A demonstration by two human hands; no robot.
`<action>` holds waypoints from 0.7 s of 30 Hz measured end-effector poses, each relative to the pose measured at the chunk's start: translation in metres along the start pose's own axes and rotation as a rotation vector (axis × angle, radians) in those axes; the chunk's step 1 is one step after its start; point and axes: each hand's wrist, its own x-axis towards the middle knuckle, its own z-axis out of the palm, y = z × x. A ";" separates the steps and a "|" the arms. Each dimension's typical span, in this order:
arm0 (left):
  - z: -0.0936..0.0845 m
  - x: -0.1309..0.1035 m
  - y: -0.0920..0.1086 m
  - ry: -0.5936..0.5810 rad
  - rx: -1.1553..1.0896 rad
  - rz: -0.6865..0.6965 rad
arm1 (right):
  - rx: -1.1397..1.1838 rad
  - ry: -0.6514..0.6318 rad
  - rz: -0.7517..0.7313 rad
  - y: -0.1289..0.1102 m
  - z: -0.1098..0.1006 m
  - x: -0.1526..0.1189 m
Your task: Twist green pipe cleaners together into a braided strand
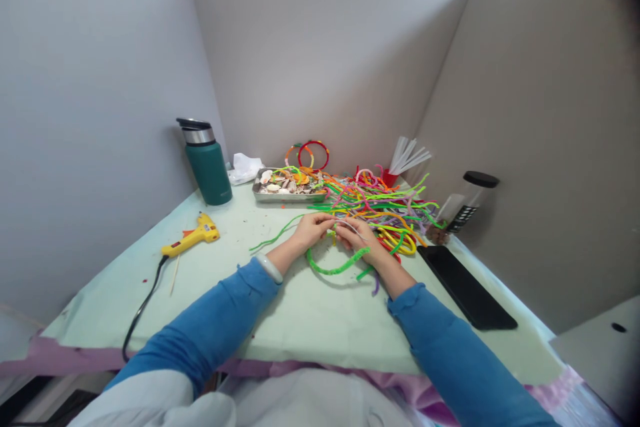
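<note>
Both of my hands meet over the middle of the table at a hoop wrapped in green pipe cleaner (333, 272). My left hand (313, 230) is closed, its fingertips pinching the far part of the hoop. Close beside it, my right hand (353, 235) is closed too, with a thin pale purple pipe cleaner (356, 229) running out over its fingers. A small yellow bit (333, 238) hangs between the hands. My fingers hide the top of the hoop. Past my left hand stretches a loose green pipe cleaner (275, 237).
A heap of coloured pipe cleaners (385, 203) lies beyond my hands, beside a metal tray (290, 198) of shells. Two decorated hoops (314, 155) lean behind it. At left are a yellow glue gun (193, 237) and green bottle (207, 170); at right, a black phone-like slab (467, 287) and clear bottle (467, 200).
</note>
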 end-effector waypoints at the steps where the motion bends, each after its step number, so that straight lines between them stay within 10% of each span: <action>1: 0.000 0.000 0.000 -0.003 0.000 -0.005 | -0.003 0.007 0.001 0.000 0.000 0.000; 21: 0.002 -0.001 -0.001 -0.076 0.236 0.173 | -0.301 0.222 -0.029 0.018 0.001 0.008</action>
